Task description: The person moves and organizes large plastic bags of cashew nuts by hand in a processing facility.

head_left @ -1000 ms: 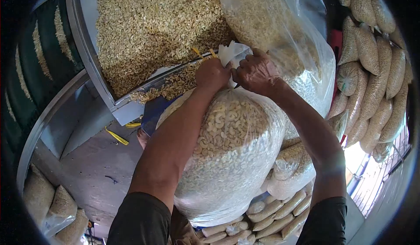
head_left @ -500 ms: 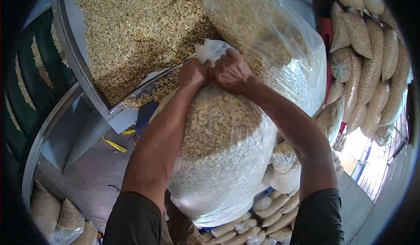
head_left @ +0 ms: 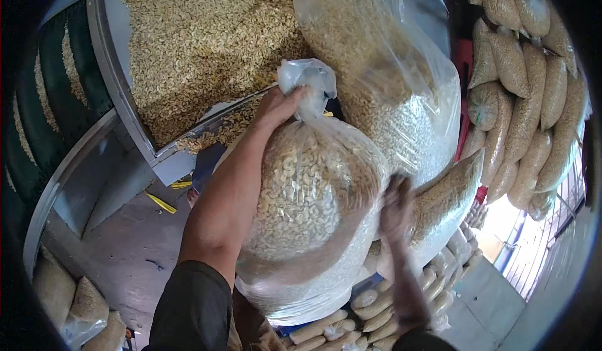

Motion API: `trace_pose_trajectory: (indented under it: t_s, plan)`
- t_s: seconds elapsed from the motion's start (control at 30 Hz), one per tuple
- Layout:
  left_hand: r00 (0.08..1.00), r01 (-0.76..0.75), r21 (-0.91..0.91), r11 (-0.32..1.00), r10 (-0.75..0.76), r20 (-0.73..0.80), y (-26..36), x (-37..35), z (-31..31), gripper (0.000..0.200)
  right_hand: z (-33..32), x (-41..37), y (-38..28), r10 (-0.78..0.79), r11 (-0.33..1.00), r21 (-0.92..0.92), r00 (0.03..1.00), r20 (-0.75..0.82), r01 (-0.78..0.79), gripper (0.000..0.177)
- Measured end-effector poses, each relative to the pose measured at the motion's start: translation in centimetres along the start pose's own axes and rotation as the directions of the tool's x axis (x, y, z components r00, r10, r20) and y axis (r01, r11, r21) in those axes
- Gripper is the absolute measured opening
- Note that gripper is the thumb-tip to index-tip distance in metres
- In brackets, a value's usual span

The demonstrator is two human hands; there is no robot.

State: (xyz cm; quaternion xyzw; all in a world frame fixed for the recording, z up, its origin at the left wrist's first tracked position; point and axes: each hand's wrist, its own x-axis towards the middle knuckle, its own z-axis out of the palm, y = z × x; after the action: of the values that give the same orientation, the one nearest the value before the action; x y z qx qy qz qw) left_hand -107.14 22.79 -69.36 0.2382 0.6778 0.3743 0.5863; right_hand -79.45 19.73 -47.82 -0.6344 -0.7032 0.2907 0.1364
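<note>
A large clear plastic bag of cashew nuts stands upright in front of me, its neck gathered and twisted. My left hand is closed round that neck, and the loose top of the plastic sticks out above the fist. Beside the bag's right side is my right hand, blurred by motion, so its fingers cannot be made out. Behind and to the right, a second big clear bag of nuts leans with its plastic loose at the top.
A metal-edged tray holds a wide heap of nuts. At the left is a green ridged surface with lines of nuts. Filled bags are stacked at the right, more at the bottom. Yellow strips lie lower left.
My right hand has let go of the bag's neck and moved down and right to the bag's side. My left hand still holds the neck, which now shows as gathered plastic.
</note>
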Motion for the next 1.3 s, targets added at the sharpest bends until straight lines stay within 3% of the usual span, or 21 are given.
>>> trace_pose_trajectory:
  t_s: [0.07, 0.1, 0.17, 0.2, 0.27, 0.33, 0.4, 0.47, 0.5, 0.63, 0.7, 0.83, 0.87, 0.9, 0.93, 1.0, 1.03, 1.07, 1.13, 1.2, 1.3]
  plan:
    - [0.992, 0.042, -0.216, 0.975, -0.014, 0.129, 3.1, -2.2, -2.2, 0.073, 2.7, -5.1, -1.8, -0.064, 0.984, -0.170, 0.996, -0.057, 0.053, 0.039]
    - [0.988, 0.040, -0.160, 0.986, -0.015, 0.152, 0.4, -1.0, -1.5, 0.090, 3.3, -5.1, -2.3, -0.047, 0.989, -0.145, 0.997, -0.067, 0.037, 0.039]
    - [0.976, 0.060, 0.033, 0.998, -0.065, 0.208, 1.3, -3.8, -3.1, 0.094, 3.6, -5.1, -3.4, -0.088, 0.994, -0.078, 0.991, -0.105, 0.080, 0.026]
    - [0.958, 0.045, 0.189, 0.981, -0.096, 0.271, 2.4, -5.4, -3.4, 0.097, 3.2, -4.3, -3.9, -0.254, 0.953, -0.186, 0.966, -0.051, 0.241, 0.020]
    - [0.894, 0.131, 0.229, 0.964, -0.215, 0.394, 4.1, -6.6, -4.5, 0.099, 3.2, -4.8, -3.1, -0.107, 0.988, 0.109, 0.994, -0.023, 0.109, 0.019]
    - [0.937, 0.168, 0.281, 0.945, -0.242, 0.252, 4.0, -7.5, -4.4, 0.098, 2.7, -4.0, -2.2, -0.337, 0.940, -0.075, 0.940, -0.056, 0.332, 0.018]
    - [0.918, 0.309, 0.132, 0.942, -0.332, 0.216, 2.1, -6.3, -3.9, 0.087, 2.2, -4.0, -1.9, -0.341, 0.938, -0.079, 0.939, -0.027, 0.339, 0.021]
    - [0.947, 0.113, 0.139, 0.984, -0.149, 0.285, -0.3, -3.9, -4.2, 0.075, 2.0, -4.0, -1.7, -0.307, 0.951, -0.043, 0.950, -0.051, 0.305, 0.022]
    - [0.955, 0.096, 0.175, 0.980, -0.140, 0.262, 0.0, -3.4, -4.5, 0.070, 1.8, -3.9, -1.7, -0.301, 0.954, -0.035, 0.953, -0.043, 0.299, 0.022]
    - [0.993, -0.005, 0.164, 0.986, -0.014, 0.115, 2.5, -6.9, -5.6, 0.057, 0.9, -4.1, -1.2, -0.282, 0.959, 0.009, 0.957, -0.074, 0.283, 0.022]
    - [0.950, -0.032, -0.099, 0.995, -0.001, -0.312, -1.2, -7.8, -7.4, 0.050, 1.5, -3.7, -1.4, -0.296, 0.953, 0.044, 0.950, -0.096, 0.301, 0.022]
    - [0.770, 0.291, 0.058, 0.955, -0.198, -0.607, -6.2, -8.2, -9.0, 0.043, 1.8, -3.9, -1.5, -0.254, 0.965, 0.052, 0.964, -0.076, 0.258, 0.021]
    - [0.800, 0.320, 0.156, 0.934, -0.179, -0.573, -4.3, -8.8, -8.2, 0.044, 1.9, -3.9, -1.5, -0.243, 0.969, 0.035, 0.967, -0.072, 0.246, 0.020]
    - [0.798, 0.241, -0.026, 0.970, -0.213, -0.564, -4.0, -8.8, -7.3, 0.049, 1.7, -3.8, -1.8, -0.241, 0.970, 0.019, 0.967, -0.080, 0.243, 0.021]
    - [0.791, 0.234, -0.018, 0.972, -0.201, -0.578, -3.0, -9.2, -7.1, 0.049, 1.9, -3.6, -1.8, -0.248, 0.967, 0.036, 0.965, -0.085, 0.252, 0.021]
    - [0.856, 0.149, 0.181, 0.972, -0.035, -0.515, -1.1, -10.3, -6.3, 0.053, 2.1, -3.8, -1.7, -0.248, 0.968, 0.011, 0.962, -0.114, 0.250, 0.021]
    - [0.909, 0.003, 0.080, 0.997, 0.030, -0.415, -1.4, -11.7, -5.8, 0.058, 2.3, -3.7, -1.5, -0.242, 0.969, 0.033, 0.964, -0.111, 0.247, 0.021]
    - [0.910, 0.010, 0.086, 0.996, 0.027, -0.413, -0.7, -13.6, -5.0, 0.058, 2.2, -3.6, -1.4, -0.234, 0.970, 0.037, 0.966, -0.110, 0.239, 0.021]
    - [0.969, 0.000, 0.165, 0.986, 0.041, -0.244, 1.9, -18.0, -3.1, 0.063, 2.1, -3.2, -1.9, -0.210, 0.978, -0.013, 0.977, -0.040, 0.210, 0.020]
    - [0.972, -0.061, 0.506, 0.861, 0.166, -0.166, 1.2, -22.3, -2.0, 0.067, 2.3, -3.2, -2.1, -0.203, 0.979, 0.000, 0.978, -0.056, 0.203, 0.020]
    - [0.957, -0.133, 0.597, 0.791, 0.260, -0.132, 2.0, -27.6, 0.3, 0.066, 2.6, -3.3, -1.8, -0.198, 0.980, -0.014, 0.979, -0.054, 0.198, 0.018]
